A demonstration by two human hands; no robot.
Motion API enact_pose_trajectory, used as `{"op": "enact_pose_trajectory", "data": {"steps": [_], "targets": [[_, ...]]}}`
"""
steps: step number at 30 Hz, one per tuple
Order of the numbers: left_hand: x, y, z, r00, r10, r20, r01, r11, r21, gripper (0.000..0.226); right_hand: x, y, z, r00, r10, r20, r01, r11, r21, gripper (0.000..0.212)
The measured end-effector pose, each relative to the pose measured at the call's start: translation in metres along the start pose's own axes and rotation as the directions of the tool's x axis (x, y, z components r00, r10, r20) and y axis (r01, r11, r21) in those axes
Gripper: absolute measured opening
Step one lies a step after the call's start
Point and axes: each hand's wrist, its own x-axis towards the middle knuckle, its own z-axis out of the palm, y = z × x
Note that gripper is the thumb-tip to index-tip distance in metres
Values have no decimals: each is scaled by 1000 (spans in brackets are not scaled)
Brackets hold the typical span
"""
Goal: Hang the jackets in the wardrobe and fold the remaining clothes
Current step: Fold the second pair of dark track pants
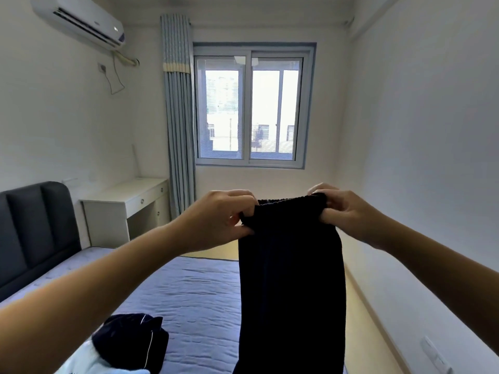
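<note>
A pair of dark navy trousers (291, 287) hangs straight down in front of me, held up in the air above the bed. My left hand (218, 220) pinches the left end of the elastic waistband. My right hand (340, 209) pinches the right end, so the waistband is stretched between them. The trouser bottoms run out of the lower edge of the view. On the bed at the lower left lies a dark garment with a thin white stripe (132, 338), partly over a light blue garment (89, 360).
The bed (194, 292) with a blue quilted cover fills the lower middle, with a dark padded headboard (35, 228) at the left. A white desk (127, 203) stands beyond it by the curtain (179, 125). A strip of floor (361, 319) runs along the right wall.
</note>
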Motion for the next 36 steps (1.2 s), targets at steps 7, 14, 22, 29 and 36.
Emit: {"op": "enact_pose_trajectory", "data": {"steps": [7, 14, 22, 29, 36], "targets": [[14, -10, -13, 994, -16, 112, 11, 999, 41, 34, -2, -1, -1, 932, -359, 47, 355, 879, -318, 55], [23, -17, -21, 982, 31, 186, -43, 997, 58, 32, -1, -3, -5, 860, -478, 178, 494, 692, -526, 48], [27, -19, -25, 964, 89, 251, -150, 960, 236, 25, 0, 7, -11, 914, -96, 394, 285, 844, -454, 15], [40, -33, -43, 961, 78, 267, -164, 935, 316, 27, 8, -16, -43, 961, -92, 259, 192, 899, -393, 16], [56, -27, -44, 947, 147, 286, -239, 917, 320, 21, 14, -26, -36, 957, -221, 188, 285, 843, -456, 17]]}}
